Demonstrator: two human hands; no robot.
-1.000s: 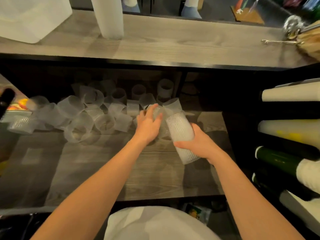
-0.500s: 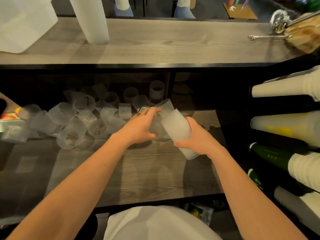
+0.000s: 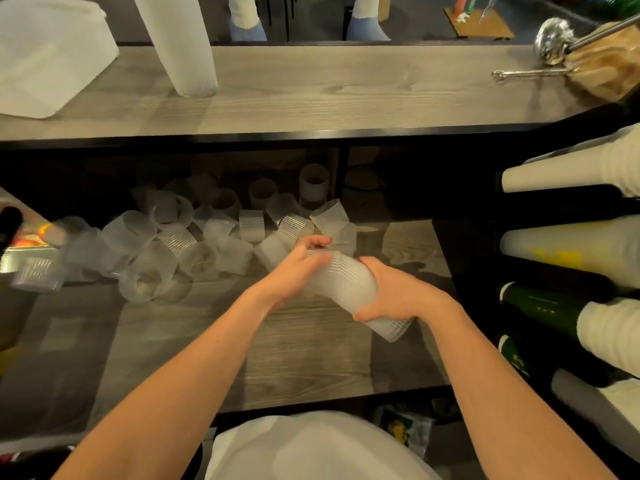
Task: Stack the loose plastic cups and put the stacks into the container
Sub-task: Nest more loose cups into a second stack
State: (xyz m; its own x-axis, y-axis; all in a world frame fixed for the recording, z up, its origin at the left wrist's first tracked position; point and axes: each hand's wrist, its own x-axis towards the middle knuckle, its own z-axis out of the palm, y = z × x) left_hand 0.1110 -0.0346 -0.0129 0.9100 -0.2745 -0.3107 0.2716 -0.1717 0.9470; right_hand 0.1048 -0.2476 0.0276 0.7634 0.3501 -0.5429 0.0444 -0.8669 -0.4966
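Cups nested into a short stack (image 3: 349, 289) are held tilted above the lower wooden shelf (image 3: 304, 362), close to the body. The stack is gripped around its middle by the right hand (image 3: 394, 292), with the fingers curled over it and the thumb underneath; its ribbed closed end points down and to the right. At the upper, open end the left hand (image 3: 294, 268) is wrapped around the rim, fingers curled over the top edge; whether a separate cup is pinched there cannot be told.

Just behind the hands, a scatter of loose cups (image 3: 194, 237) is spread across the back of the same shelf, most lying on their sides, a few standing upright near the rear. Off to the right, rolls and dark green bottles (image 3: 540, 310) are stored lying flat in a rack.

Farther off, on the upper wooden counter (image 3: 329, 95), a tall stack of cups (image 3: 180, 39) is seen standing, with a white container (image 3: 45, 53) just to its left. A metal ladle (image 3: 554, 39) is laid at the far right corner.
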